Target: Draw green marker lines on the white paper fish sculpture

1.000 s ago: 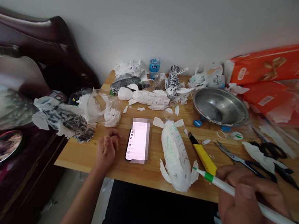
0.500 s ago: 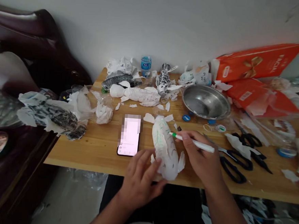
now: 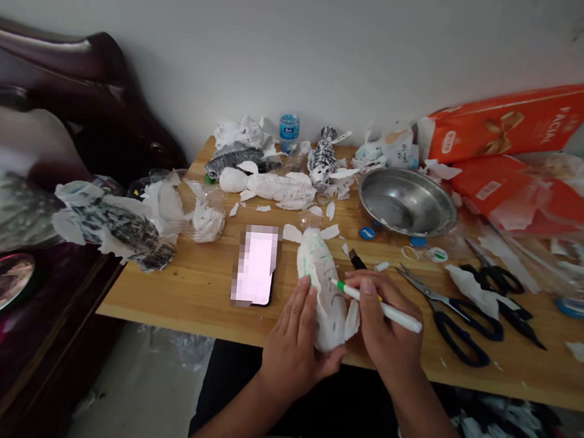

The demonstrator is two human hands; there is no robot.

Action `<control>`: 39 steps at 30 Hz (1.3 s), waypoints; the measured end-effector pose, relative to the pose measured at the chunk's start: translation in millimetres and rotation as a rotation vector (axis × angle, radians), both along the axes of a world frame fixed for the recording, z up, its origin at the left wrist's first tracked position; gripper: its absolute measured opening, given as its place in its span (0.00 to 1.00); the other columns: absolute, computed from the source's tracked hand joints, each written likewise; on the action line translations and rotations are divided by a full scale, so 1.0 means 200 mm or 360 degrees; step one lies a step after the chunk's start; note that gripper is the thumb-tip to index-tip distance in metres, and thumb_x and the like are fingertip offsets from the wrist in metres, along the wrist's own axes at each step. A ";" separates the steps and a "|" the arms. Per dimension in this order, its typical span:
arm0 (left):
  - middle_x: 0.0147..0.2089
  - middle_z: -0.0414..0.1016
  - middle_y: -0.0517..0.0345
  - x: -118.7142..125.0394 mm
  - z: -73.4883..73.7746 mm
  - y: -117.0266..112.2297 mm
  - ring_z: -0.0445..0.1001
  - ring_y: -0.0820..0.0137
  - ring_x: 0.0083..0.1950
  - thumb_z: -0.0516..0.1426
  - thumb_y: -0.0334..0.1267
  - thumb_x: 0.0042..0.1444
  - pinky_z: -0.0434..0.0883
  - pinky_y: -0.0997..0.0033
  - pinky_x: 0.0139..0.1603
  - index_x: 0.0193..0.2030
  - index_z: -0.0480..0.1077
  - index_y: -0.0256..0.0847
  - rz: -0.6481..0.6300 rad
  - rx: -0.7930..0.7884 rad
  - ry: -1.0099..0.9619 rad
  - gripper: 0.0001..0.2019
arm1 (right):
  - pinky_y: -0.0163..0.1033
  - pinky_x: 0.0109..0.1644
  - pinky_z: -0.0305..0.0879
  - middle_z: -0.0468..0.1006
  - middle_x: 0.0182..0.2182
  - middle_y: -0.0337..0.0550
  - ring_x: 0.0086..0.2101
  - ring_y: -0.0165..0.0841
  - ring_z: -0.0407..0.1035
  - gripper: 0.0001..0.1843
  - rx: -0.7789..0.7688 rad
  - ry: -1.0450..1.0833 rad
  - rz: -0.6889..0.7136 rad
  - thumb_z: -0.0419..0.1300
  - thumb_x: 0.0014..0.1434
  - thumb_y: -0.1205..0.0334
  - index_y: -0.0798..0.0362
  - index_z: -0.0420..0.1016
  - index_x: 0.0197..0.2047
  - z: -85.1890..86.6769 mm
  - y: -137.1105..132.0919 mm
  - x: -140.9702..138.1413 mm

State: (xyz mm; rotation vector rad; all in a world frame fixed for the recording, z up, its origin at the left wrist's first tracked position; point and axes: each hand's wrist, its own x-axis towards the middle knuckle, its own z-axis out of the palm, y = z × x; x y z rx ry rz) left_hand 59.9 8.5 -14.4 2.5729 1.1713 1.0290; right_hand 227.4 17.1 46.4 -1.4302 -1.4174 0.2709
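Observation:
A white papier-mâché fish (image 3: 325,278) with paper fins lies lengthwise on the table in front of me, marked with green strokes on its upper left and curved grey lines down its right side. My left hand (image 3: 296,336) holds its left side and near end, fingers laid along the body and thumb around the bottom. Between the fingers of my right hand (image 3: 388,316) is a white marker pen (image 3: 400,316), its green tip at the fish's right side. A phone (image 3: 256,266) with a lit screen lies left of the fish.
Scissors (image 3: 445,310) lie right of my right hand, near a metal bowl (image 3: 407,200). Other paper fish, including a striped one (image 3: 322,158), lie at the back and left. Orange tissue packs (image 3: 518,128) lean against the wall. Paper scraps and bottle caps are scattered around.
My left hand has moved up and right from beside the fish onto its left side, fingers closing together. My right hand has brought the marker tip lower along the body. The view has shifted slightly.

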 end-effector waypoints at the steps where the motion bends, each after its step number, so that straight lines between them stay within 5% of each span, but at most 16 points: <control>1: 0.73 0.61 0.23 0.00 0.00 0.00 0.58 0.49 0.77 0.53 0.55 0.68 0.72 0.49 0.69 0.78 0.41 0.23 0.0004 -0.0011 0.0002 0.45 | 0.43 0.50 0.71 0.82 0.40 0.43 0.43 0.37 0.77 0.08 0.0034 -0.0020 0.0009 0.57 0.70 0.64 0.49 0.79 0.41 0.00 0.00 0.00; 9: 0.74 0.59 0.24 -0.01 -0.01 0.00 0.59 0.47 0.77 0.57 0.51 0.65 0.73 0.49 0.68 0.78 0.40 0.26 0.0011 -0.0082 -0.0044 0.46 | 0.43 0.47 0.70 0.80 0.34 0.42 0.41 0.35 0.74 0.13 0.0085 -0.0174 0.0172 0.53 0.70 0.70 0.50 0.77 0.38 0.02 -0.05 0.02; 16: 0.75 0.57 0.22 -0.02 -0.02 0.00 0.57 0.47 0.77 0.58 0.50 0.65 0.71 0.49 0.69 0.77 0.42 0.24 -0.0005 -0.0060 -0.0042 0.45 | 0.51 0.56 0.66 0.82 0.39 0.43 0.48 0.39 0.73 0.09 0.0116 -0.0286 0.0239 0.58 0.68 0.70 0.51 0.78 0.46 -0.01 -0.06 0.02; 22: 0.75 0.57 0.23 -0.02 -0.02 0.00 0.58 0.46 0.77 0.58 0.51 0.65 0.73 0.46 0.67 0.78 0.40 0.26 -0.0006 -0.0082 -0.0044 0.46 | 0.49 0.51 0.67 0.81 0.34 0.40 0.45 0.39 0.72 0.12 0.0101 -0.0173 0.0194 0.55 0.68 0.71 0.49 0.78 0.42 0.01 -0.08 0.02; 32: 0.73 0.59 0.20 -0.01 -0.01 0.00 0.59 0.46 0.77 0.58 0.52 0.65 0.72 0.47 0.67 0.76 0.44 0.24 0.0008 -0.0085 -0.0051 0.45 | 0.49 0.50 0.61 0.80 0.30 0.39 0.40 0.38 0.71 0.10 0.0188 -0.0553 0.0081 0.55 0.65 0.72 0.51 0.76 0.41 0.01 -0.24 -0.03; 39: 0.74 0.57 0.20 -0.01 0.00 0.00 0.58 0.45 0.77 0.59 0.51 0.65 0.71 0.45 0.68 0.77 0.42 0.25 -0.0024 -0.0080 -0.0064 0.45 | 0.45 0.45 0.71 0.82 0.38 0.44 0.39 0.36 0.74 0.15 0.0179 -0.0391 0.0143 0.59 0.64 0.74 0.50 0.76 0.51 -0.01 -0.23 -0.03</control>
